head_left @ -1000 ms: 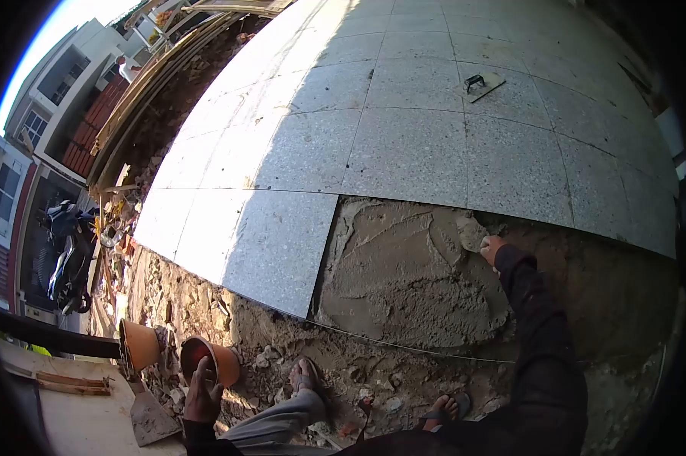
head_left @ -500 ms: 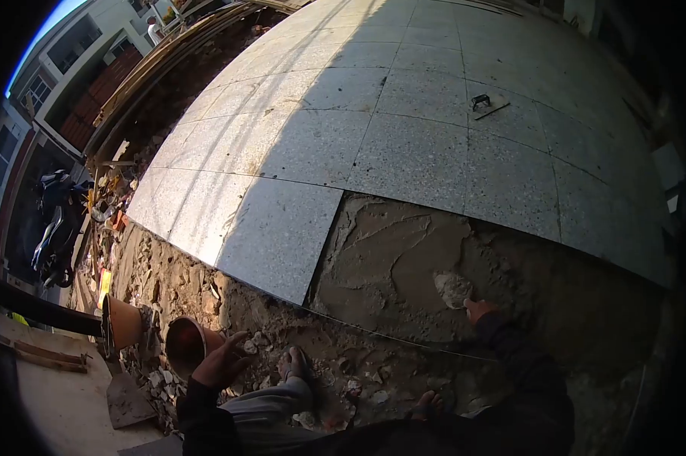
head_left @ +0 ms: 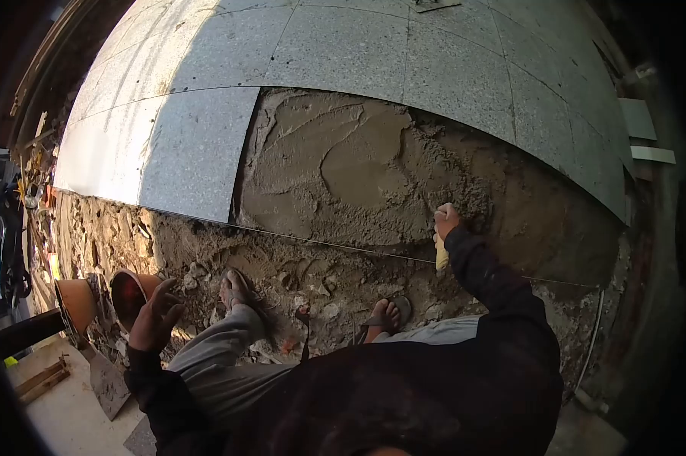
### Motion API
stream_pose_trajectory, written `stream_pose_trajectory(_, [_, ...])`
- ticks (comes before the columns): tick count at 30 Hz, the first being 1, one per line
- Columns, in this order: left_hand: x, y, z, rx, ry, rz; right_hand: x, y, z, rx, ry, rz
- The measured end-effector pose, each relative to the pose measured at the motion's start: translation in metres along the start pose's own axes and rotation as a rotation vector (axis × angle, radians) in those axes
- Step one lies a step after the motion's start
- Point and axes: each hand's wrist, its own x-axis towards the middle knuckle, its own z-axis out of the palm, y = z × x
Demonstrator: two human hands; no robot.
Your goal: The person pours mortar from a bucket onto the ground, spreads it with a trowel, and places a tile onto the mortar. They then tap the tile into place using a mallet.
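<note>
My right hand [head_left: 447,219] is closed round the pale yellow handle [head_left: 441,254] of a trowel, over the right part of a wet mortar bed [head_left: 365,178]. The trowel's blade hardly stands out from the grey mortar. Bordering the bed on the left is a speckled floor tile [head_left: 198,152]. A thin string [head_left: 335,246] runs along the bed's near edge. My left hand [head_left: 156,318] is raised beside an orange-brown bucket [head_left: 134,292], its fingers apart and slightly bent, with nothing in them.
Laid tiles [head_left: 343,49] cover the far side. My sandalled feet stand on rough rubble [head_left: 331,285]. A second bucket [head_left: 77,304] and a flat-bladed shovel [head_left: 109,386] are at the lower left. Debris lines the left edge.
My view has tilted down and turned right. The trowel has gone from showing its mortar-covered blade to pointing its handle toward me. My left hand stays empty near the bucket.
</note>
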Motion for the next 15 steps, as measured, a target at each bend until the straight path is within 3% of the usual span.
stream_pose_trajectory(2, [0.001, -0.001, -0.002, 0.008, 0.019, -0.011, -0.031, -0.033, 0.016, -0.292, -0.291, -0.078])
stream_pose_trajectory(4, [0.003, -0.001, -0.003, 0.01, 0.03, -0.015, -0.057, -0.074, 0.018, -0.192, -0.559, -0.122])
stream_pose_trajectory(7, [0.003, 0.011, -0.002, -0.019, 0.021, -0.058, -0.066, -0.095, 0.011, -0.133, -0.693, -0.056])
stream_pose_trajectory(9, [0.002, 0.015, -0.002, 0.031, 0.062, 0.038, -0.06, -0.076, 0.002, 0.038, -0.415, -0.038])
stream_pose_trajectory(13, [-0.004, 0.022, -0.008, -0.031, 0.05, 0.054, -0.061, -0.052, -0.01, 0.493, 0.101, 0.42])
stream_pose_trajectory(15, [-0.005, -0.004, -0.004, -0.056, 0.027, 0.04, -0.077, -0.036, 0.022, 0.469, 0.047, 0.401])
